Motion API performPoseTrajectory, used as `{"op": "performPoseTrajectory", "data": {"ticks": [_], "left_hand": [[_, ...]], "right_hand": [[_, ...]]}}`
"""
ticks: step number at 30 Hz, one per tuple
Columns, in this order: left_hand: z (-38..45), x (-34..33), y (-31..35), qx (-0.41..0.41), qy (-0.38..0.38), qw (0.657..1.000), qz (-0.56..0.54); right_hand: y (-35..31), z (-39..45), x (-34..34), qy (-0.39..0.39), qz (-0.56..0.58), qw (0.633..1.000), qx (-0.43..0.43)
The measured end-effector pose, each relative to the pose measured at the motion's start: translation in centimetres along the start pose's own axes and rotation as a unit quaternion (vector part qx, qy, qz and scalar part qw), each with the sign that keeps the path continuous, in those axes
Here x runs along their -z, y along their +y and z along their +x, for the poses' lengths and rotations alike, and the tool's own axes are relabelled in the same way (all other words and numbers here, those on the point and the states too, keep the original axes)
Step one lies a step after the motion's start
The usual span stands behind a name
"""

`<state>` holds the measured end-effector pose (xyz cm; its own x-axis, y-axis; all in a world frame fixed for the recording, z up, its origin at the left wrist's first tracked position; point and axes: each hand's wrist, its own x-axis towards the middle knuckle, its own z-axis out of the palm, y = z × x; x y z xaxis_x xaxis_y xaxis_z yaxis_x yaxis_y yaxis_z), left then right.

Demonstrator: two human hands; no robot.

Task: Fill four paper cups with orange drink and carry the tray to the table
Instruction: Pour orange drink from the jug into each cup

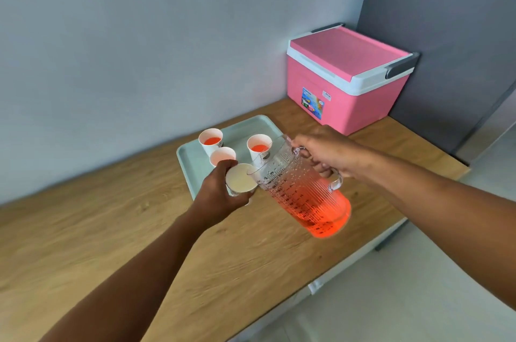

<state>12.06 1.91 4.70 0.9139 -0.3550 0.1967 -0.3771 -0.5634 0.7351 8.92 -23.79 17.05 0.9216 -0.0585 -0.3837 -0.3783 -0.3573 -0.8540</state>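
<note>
A pale green tray (187,163) lies on the wooden counter. Three white paper cups stand on it: a far left cup (210,140) and a right cup (259,145) both hold orange drink, and a middle cup (222,155) looks pinkish inside. My left hand (220,190) grips a fourth paper cup (240,178), whose inside shows white with no drink. My right hand (324,150) grips the handle of a clear ribbed pitcher (304,193) of orange drink. The pitcher is tilted, its spout over the held cup's rim. No liquid shows at the spout.
A pink cooler box (343,79) with a white rim and grey handles stands at the back right of the counter (83,244), against the grey wall. The counter's front edge runs diagonally at right, above a pale floor.
</note>
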Motion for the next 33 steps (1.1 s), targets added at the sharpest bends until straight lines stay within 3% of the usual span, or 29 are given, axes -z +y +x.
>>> {"op": "performPoseTrajectory", "data": {"ticks": [14, 33], "left_hand": [[-1.6, -2.0, -0.8, 0.015, -0.037, 0.999, -0.002], [-1.9, -2.5, -1.1, 0.017, -0.054, 0.998, -0.005]], "right_hand": [[-1.9, -1.5, -1.4, -0.025, -0.122, 0.992, -0.035], [-1.9, -1.9, -2.1, -0.005, -0.156, 0.986, -0.064]]}}
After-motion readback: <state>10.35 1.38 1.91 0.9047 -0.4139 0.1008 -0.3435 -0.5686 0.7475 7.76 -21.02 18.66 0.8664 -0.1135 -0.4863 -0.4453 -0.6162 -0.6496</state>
